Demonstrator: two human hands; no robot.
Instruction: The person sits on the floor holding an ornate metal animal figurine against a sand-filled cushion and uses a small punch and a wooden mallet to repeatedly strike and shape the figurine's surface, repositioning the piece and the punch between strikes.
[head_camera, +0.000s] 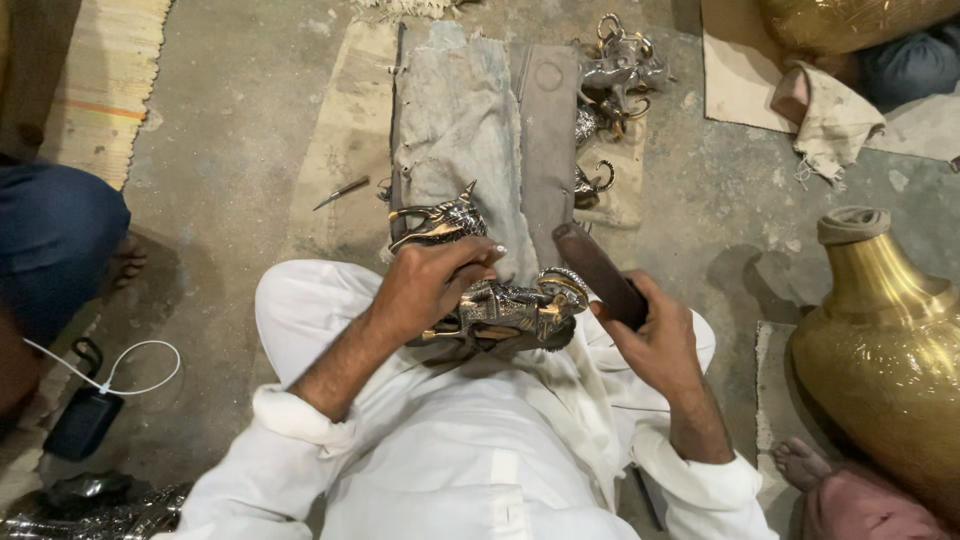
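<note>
left hand (432, 285) clenched on silver-and-gold metal animal figurine (500, 305) | right hand (655, 335) grasping dark flat file (600, 272) | over lap

The metal animal figure (500, 305) is shiny, silver and gold, with bumpy carving. The tool (600, 272) looks dark and dull. The grey cloth (460, 120) is rough and worn. The big brass vase (885, 350) is smooth and glossy. The floor (230, 160) is rough, dusty concrete.
</note>
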